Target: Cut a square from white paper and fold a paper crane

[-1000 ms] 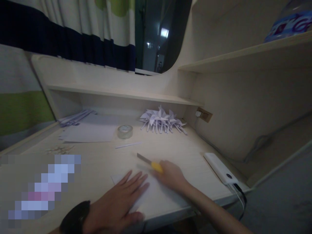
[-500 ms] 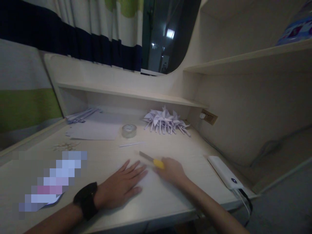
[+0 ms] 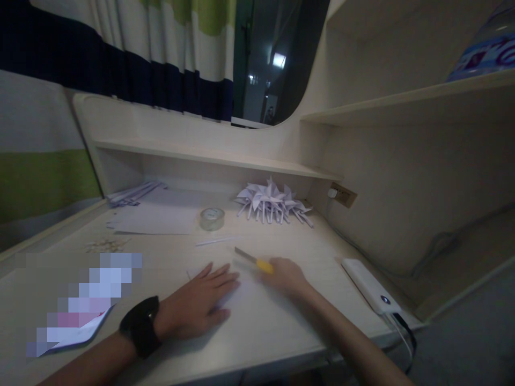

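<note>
My left hand (image 3: 201, 300) lies flat on the desk (image 3: 277, 327), fingers stretched out. Under its fingers is a pale piece of paper (image 3: 230, 296), mostly covered. A thin strip end (image 3: 189, 275) shows beside the fingertips. Just to the right, my right hand (image 3: 285, 276) is closed around a yellow-handled utility knife (image 3: 264, 266), its grey blade pointing up and left over the desk. Motion blurs the right fingers. Beyond the hands lies a thin white paper stick (image 3: 216, 241), with a roll of clear tape (image 3: 212, 219) behind it.
White paper pinwheels (image 3: 271, 201) are heaped at the back. Paper sheets (image 3: 156, 217) and folded strips (image 3: 137, 193) lie back left, with small pale bits (image 3: 107, 245) nearer. A blurred-out phone (image 3: 86, 327) lies at left. A white power bank (image 3: 370, 287) with cables is at right.
My right hand, with the knife, has shifted slightly to the right. My left hand stays flat, moving slightly left; the thin strip end now shows beside it.
</note>
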{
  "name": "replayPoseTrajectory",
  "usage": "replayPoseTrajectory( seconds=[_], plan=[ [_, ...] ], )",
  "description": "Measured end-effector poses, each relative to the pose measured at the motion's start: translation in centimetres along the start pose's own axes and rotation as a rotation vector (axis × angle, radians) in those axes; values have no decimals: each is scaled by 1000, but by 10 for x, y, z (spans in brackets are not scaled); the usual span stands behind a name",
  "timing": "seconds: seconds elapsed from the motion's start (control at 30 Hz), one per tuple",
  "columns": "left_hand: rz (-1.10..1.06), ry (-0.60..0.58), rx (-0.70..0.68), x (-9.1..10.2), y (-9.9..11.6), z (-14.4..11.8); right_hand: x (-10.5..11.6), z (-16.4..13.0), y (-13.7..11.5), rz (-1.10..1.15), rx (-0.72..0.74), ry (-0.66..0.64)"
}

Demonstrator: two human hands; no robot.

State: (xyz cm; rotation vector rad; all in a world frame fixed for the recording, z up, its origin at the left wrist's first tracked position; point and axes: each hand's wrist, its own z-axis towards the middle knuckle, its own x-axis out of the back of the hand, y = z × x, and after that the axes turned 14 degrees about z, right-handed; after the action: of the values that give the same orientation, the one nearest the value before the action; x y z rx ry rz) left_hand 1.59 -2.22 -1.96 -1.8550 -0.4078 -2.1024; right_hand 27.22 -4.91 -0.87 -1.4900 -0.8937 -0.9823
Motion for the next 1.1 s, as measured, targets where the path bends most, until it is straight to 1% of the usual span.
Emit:
replayPoseTrajectory(
  seconds=[0.07,0.17,0.27,0.37,0.43,0.5,0.57,0.7,0.8,0.9,1.0,1.1],
  plan=[
    [-15,40,9,-3,2,6,-3,-1,-1,-19,-10,25],
    [-39,95,5,-13,2,14,-11,-4,-2,-21,-3,77],
    [-37,101,-23,-25,0,18,-14,-2,2,0,-9,107],
    [-5,91,-29,-33,-1,18,-7,0,11,95,38,48],
    [15,78,-23,-34,-1,17,4,-3,21,227,151,-1],
    [15,74,-12,-34,0,16,17,-13,32,344,240,6],
    [-3,88,11,-32,0,16,29,-30,43,389,299,-7],
    [-60,120,74,-26,1,15,43,-71,57,368,303,-41],
    [-109,143,94,-24,2,15,45,-94,63,302,312,-93],
    [-135,166,90,-25,2,14,43,-107,64,249,328,-135],
    [-126,180,96,-28,1,14,42,-113,57,218,332,-150],
    [-130,183,90,-30,0,15,41,-112,47,186,368,-156]
  ],
)
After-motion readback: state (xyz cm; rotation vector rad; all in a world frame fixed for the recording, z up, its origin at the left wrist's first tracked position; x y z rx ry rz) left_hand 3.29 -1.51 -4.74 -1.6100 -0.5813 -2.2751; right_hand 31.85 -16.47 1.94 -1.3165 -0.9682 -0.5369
